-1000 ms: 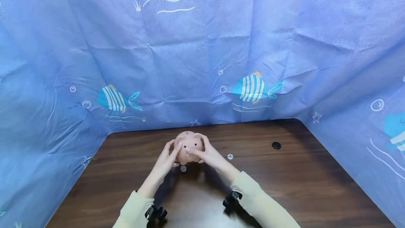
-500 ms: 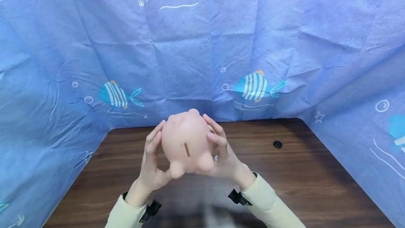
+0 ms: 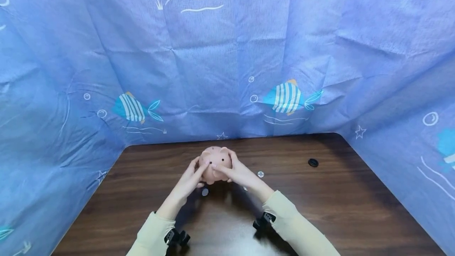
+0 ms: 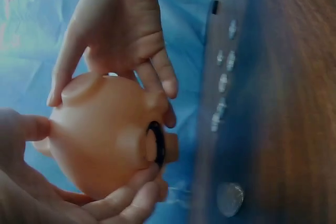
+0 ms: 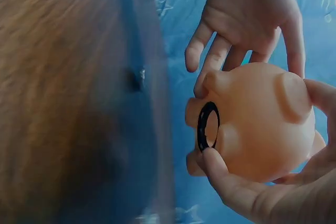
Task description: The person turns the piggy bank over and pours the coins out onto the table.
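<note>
A pink piggy bank (image 3: 215,162) is held between both hands above the table, its eyes and snout facing the head camera. My left hand (image 3: 187,180) grips one side, thumb beside the snout; my right hand (image 3: 241,174) grips the other the same way. On its underside, a black ring (image 5: 208,127) rims a round opening, with a right fingertip at its edge in the right wrist view. Below the bank is a coin (image 3: 205,192), close to the left fingers. Another coin (image 3: 261,174) lies right of the right hand, and a small one (image 3: 245,189) shows beside that wrist.
A black round plug (image 3: 313,162) lies at the right on the brown wooden table (image 3: 341,204). Several coins (image 4: 231,60) line up on the tabletop in the left wrist view. A blue fish-print cloth (image 3: 213,70) hangs round the back and sides.
Both hands raised the piggy bank toward the head camera, its slotted top turned to view, then lowered it back with the face showing. One more coin shows beside the right wrist.
</note>
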{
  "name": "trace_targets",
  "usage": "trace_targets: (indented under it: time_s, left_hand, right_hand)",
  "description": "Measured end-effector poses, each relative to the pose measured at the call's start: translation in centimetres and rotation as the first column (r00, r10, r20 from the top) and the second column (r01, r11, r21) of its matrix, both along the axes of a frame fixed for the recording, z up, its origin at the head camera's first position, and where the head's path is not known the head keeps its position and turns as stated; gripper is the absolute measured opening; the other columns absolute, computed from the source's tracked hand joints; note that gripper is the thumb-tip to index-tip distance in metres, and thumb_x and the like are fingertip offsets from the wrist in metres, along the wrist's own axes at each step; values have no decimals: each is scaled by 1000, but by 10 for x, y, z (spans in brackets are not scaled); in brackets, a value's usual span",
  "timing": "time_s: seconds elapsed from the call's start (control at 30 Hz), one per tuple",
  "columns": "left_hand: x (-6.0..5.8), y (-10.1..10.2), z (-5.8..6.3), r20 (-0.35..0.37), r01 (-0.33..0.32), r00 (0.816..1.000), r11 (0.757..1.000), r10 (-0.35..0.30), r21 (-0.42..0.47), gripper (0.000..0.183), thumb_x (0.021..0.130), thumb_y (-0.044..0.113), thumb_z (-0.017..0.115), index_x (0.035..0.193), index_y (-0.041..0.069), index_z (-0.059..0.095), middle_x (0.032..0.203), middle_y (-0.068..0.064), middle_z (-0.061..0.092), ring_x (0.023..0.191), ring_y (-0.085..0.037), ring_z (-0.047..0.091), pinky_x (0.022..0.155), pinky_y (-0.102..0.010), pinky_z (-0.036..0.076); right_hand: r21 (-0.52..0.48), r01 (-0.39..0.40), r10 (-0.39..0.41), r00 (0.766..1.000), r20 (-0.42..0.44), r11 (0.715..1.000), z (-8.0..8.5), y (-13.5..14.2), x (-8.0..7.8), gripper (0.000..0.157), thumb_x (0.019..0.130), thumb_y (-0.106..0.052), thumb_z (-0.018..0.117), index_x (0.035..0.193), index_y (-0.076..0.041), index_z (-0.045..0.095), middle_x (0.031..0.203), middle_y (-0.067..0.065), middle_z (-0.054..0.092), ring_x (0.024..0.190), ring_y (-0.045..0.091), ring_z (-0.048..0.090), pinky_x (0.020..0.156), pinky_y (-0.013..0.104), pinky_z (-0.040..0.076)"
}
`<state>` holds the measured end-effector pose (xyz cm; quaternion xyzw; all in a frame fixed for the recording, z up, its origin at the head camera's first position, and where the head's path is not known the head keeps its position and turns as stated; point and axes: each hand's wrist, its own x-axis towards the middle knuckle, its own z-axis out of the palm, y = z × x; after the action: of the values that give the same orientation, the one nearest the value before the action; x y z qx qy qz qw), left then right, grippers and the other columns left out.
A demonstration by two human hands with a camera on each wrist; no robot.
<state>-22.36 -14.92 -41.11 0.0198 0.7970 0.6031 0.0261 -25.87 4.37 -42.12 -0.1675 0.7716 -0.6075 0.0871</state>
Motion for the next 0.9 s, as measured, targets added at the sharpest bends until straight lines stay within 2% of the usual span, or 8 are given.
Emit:
trace_targets:
  time_s: [0.13, 0.2, 0.33, 0.4, 0.47, 0.57, 0.63, 0.9]
  left_hand:
    - [17, 1, 26, -370, -19, 929, 999, 2, -42, 71, 103, 30, 60, 160, 7, 23, 157, -16, 34, 126, -28, 52, 99, -39, 51]
    - [29, 1, 40, -634, -12, 772, 997, -36, -72, 73, 101, 30, 63, 159, 6, 24, 158, -17, 31, 133, -29, 46, 105, -36, 46]
    - [41, 1, 59, -940, 29, 310, 989, -145, -143, 82, 97, 40, 67, 153, -4, 26, 155, -26, 30, 142, -34, 37, 110, -32, 40]
    - [38, 1, 56, -957, 40, 242, 987, -158, -153, 85, 96, 44, 66, 150, -9, 27, 154, -31, 30, 144, -37, 32, 113, -33, 37]
    - [32, 0, 45, -914, 50, 383, 991, -133, -123, 81, 97, 40, 67, 153, -5, 28, 154, -27, 32, 140, -35, 38, 111, -31, 39]
    - [20, 0, 18, -626, 20, 780, 999, -32, -27, 74, 100, 37, 64, 155, 0, 29, 151, -23, 39, 125, -30, 53, 101, -31, 48]
    - [14, 2, 2, -329, -4, 944, 1000, 11, 21, 71, 103, 36, 59, 156, 2, 27, 149, -22, 41, 114, -27, 60, 94, -36, 53]
    - [-3, 2, -15, 48, -4, 999, 1000, 2, 23, 75, 103, 47, 54, 154, 1, 26, 148, -24, 39, 97, -26, 64, 90, -46, 54]
  right_hand:
    - [-46, 32, -47, 931, -361, 998, 31, 6, 20, 90, 90, -39, 78, 159, -20, 22, 150, 15, 46, 117, 24, 60, 97, 41, 51]
    - [-109, -33, -42, 782, -622, 994, 48, 11, 31, 97, 86, -34, 82, 159, -17, 19, 158, 16, 34, 130, 28, 51, 106, 43, 46]
    - [-138, -260, -32, 373, -927, 956, 66, 16, 39, 101, 83, -29, 85, 156, -14, 17, 161, 25, 19, 143, 38, 35, 111, 42, 41]
    - [-132, -289, -32, 326, -945, 948, 61, 16, 35, 99, 83, -31, 84, 156, -15, 18, 161, 28, 15, 147, 42, 25, 115, 43, 36]
    - [-145, -257, -3, 482, -876, 956, 47, 13, 29, 99, 84, -30, 84, 157, -17, 18, 161, 23, 19, 144, 38, 32, 112, 42, 40]
    - [-161, -116, 12, 843, -538, 980, 19, 5, 18, 90, 86, -33, 82, 155, -23, 25, 152, 19, 37, 125, 29, 55, 101, 41, 50]
    - [-113, -29, 1, 970, -244, 993, 2, 1, 11, 81, 90, -37, 78, 153, -26, 29, 142, 17, 49, 103, 22, 65, 87, 41, 57]
    - [-15, -27, 28, 998, 62, 1000, -13, 4, -4, 76, 93, -46, 70, 150, -21, 27, 127, 25, 56, 81, 28, 68, 73, 46, 55]
